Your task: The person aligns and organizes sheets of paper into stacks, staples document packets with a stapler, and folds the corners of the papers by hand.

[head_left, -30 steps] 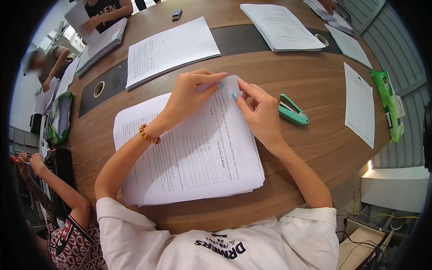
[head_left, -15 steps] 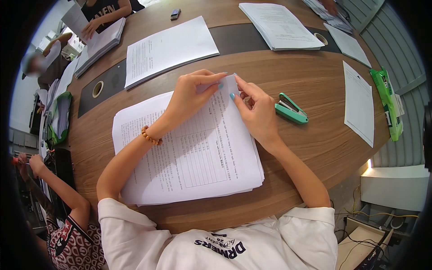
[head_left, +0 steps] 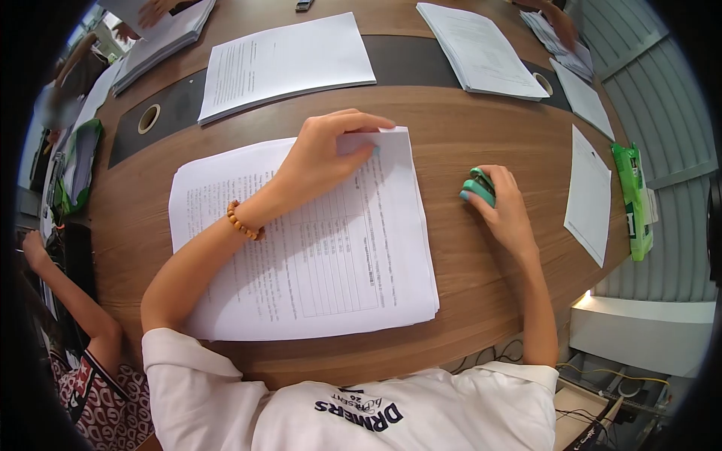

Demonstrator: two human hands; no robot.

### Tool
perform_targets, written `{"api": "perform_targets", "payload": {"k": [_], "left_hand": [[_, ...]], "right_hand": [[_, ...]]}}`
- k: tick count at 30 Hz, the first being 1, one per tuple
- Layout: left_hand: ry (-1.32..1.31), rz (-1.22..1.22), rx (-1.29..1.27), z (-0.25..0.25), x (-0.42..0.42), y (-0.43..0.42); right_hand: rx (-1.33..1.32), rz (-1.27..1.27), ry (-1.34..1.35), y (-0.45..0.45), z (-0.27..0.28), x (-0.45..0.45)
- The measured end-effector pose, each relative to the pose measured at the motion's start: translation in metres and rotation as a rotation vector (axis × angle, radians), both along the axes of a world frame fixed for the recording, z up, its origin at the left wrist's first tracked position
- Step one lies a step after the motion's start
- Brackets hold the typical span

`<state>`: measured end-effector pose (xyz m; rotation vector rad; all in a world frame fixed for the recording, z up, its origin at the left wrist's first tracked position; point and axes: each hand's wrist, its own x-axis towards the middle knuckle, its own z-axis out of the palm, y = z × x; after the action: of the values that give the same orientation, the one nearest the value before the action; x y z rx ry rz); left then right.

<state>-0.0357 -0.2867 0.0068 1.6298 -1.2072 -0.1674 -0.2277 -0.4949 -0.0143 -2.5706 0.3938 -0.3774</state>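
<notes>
A thick stack of printed paper [head_left: 342, 301] lies before me, its top page bearing text and a ruled table. My left hand [head_left: 320, 154] reaches across it and pinches the sheets at the far edge near the top right corner, thumb on the page and fingers at the edge. Off to the right of the stack, my right hand [head_left: 510, 214] is closed around a small green stapler [head_left: 479, 188], which is partly covered by the fingers.
Two more paper piles [head_left: 289, 64] [head_left: 481, 52] lie across the table. A single printed sheet [head_left: 589, 199] and a green packet [head_left: 634, 203] sit at the right edge. Co-workers' hands [head_left: 154, 11] [head_left: 560, 26] handle papers at the far side; another person's arm [head_left: 71, 289] is at left.
My right hand has left the paper's corner, moved right and taken hold of the stapler. My left hand keeps its pinch on the sheets. The view has shifted slightly.
</notes>
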Motion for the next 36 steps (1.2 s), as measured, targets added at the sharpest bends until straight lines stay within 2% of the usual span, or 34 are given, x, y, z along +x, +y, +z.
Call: {"api": "perform_targets", "payload": {"k": [1,2,4,6,8,10,13,18,20,22,24,26,29,36], "left_hand": [[0.003,0.003,-0.008,0.002,0.001,0.001],[0.0,-0.059,0.035,0.006,0.003,0.005],[-0.005,-0.126,0.076,0.01,0.005,0.012],[-0.029,-0.162,0.149,0.01,0.005,0.016],[-0.028,-0.143,0.104,0.006,0.005,0.016],[-0.026,-0.188,0.038,0.006,0.006,0.017],[-0.001,-0.181,0.063,0.006,0.006,0.018],[0.077,-0.185,0.074,0.009,0.003,0.012],[0.065,-0.045,0.083,0.007,0.0,0.009],[-0.013,-0.112,0.151,0.014,0.004,0.011],[0.078,-0.104,0.224,0.013,0.002,0.013],[0.037,-0.105,0.184,0.005,0.005,0.012],[-0.025,-0.099,0.14,-0.001,0.006,0.011],[0.001,-0.1,0.083,-0.005,0.006,0.011]], "right_hand": [[0.128,-0.04,-0.016,-0.001,0.003,0.001],[0.121,-0.038,-0.015,-0.002,0.008,0.003],[0.534,-0.131,-0.032,-0.001,0.018,0.004],[0.483,-0.107,-0.065,0.002,0.023,0.005],[0.437,-0.085,-0.091,0.005,0.019,0.005],[0.331,-0.067,-0.235,0.005,0.007,0.007],[0.366,-0.152,-0.305,0.0,-0.016,0.008],[0.269,-0.121,-0.275,-0.016,-0.018,0.002],[0.268,-0.097,-0.278,-0.017,-0.016,0.001],[0.68,-0.105,-0.188,-0.013,0.004,0.003],[0.613,-0.045,-0.147,-0.007,0.026,0.013],[0.311,0.271,-0.119,0.002,0.045,0.031],[0.17,0.371,0.001,0.009,0.066,0.055],[0.06,0.477,0.148,0.022,0.088,0.089]]}}
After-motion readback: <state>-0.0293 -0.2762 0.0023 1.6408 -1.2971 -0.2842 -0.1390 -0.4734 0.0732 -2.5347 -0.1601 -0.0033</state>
